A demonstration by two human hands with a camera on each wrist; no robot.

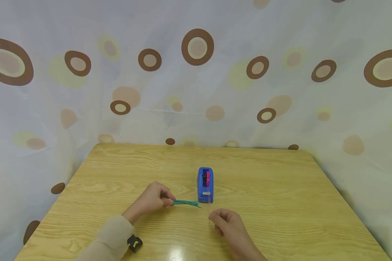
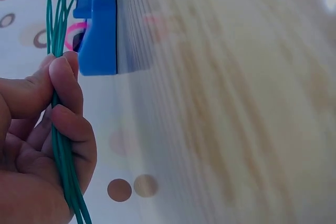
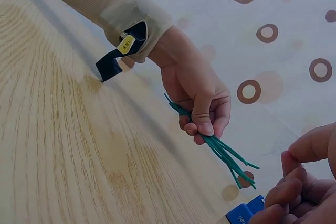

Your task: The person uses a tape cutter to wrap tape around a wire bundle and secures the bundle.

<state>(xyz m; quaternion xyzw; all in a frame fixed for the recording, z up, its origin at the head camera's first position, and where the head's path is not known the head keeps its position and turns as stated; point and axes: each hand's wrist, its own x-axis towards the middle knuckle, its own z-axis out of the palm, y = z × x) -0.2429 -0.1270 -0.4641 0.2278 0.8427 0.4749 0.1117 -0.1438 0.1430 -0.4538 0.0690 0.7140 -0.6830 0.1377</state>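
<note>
My left hand pinches a bundle of thin green wires between thumb and fingers. Their loose ends fan out to the right, close to the front of a blue tape dispenser with a pink-cored roll. In the left wrist view the bundle runs down across the palm. My right hand, just in front of the dispenser, pinches the end of a clear tape strip drawn from it. The right wrist view shows the right fingers curled, but the tape is hard to see there.
The dispenser stands on a light wood-grain table. A pale curtain with brown and beige circles hangs behind and at both sides. A black wrist camera is strapped at the left sleeve.
</note>
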